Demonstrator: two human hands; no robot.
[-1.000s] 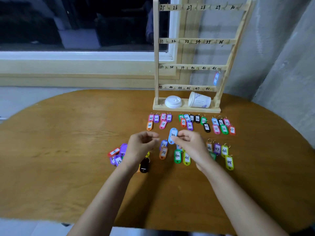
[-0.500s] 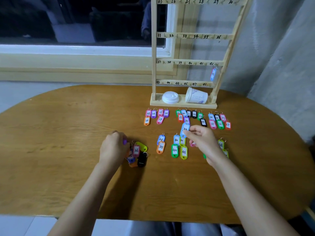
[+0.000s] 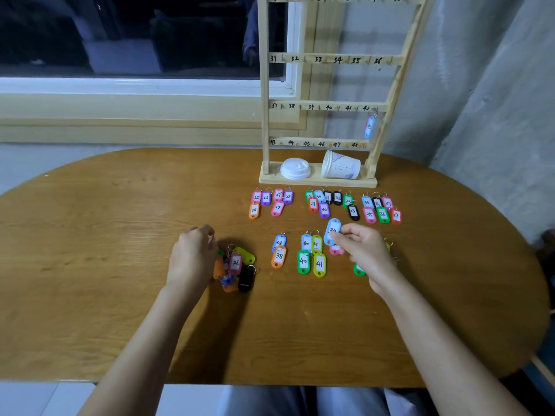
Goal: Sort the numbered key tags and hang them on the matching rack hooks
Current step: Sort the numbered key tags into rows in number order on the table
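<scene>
Brown wood of an oval bench [image 3: 90, 265] runs bare from its curved left edge to the left hand [image 3: 192, 256], with a dark window [image 3: 120, 40] behind the far edge. That hand's fingers curl down onto the left side of a loose pile of key tags [image 3: 237, 265]; I cannot tell whether it grips one. A strip of bare wood lies between the pile and the near edge.

Farther right, a wooden rack [image 3: 264, 115] stands at the far edge with four numbered rails. On its base rest one white lid [image 3: 295, 168] and one paper cup [image 3: 341, 166], tipped on its side. One blue tag [image 3: 369, 127] hangs from hook 42.

In front of the rack lie three clusters: six tags [image 3: 270, 201], eight tags [image 3: 330, 202] and another six [image 3: 381, 210]. Nearer are a pair marked 38 [image 3: 279, 250] and four marked 40 and 41 [image 3: 310, 256].

The right hand [image 3: 368, 250] pinches a light-blue tag [image 3: 332, 229] between the eight-tag cluster and the near row, its number unclear. More tags sit partly hidden under that hand. A grey wall [image 3: 495, 115] stands close to the bench's far right edge.
</scene>
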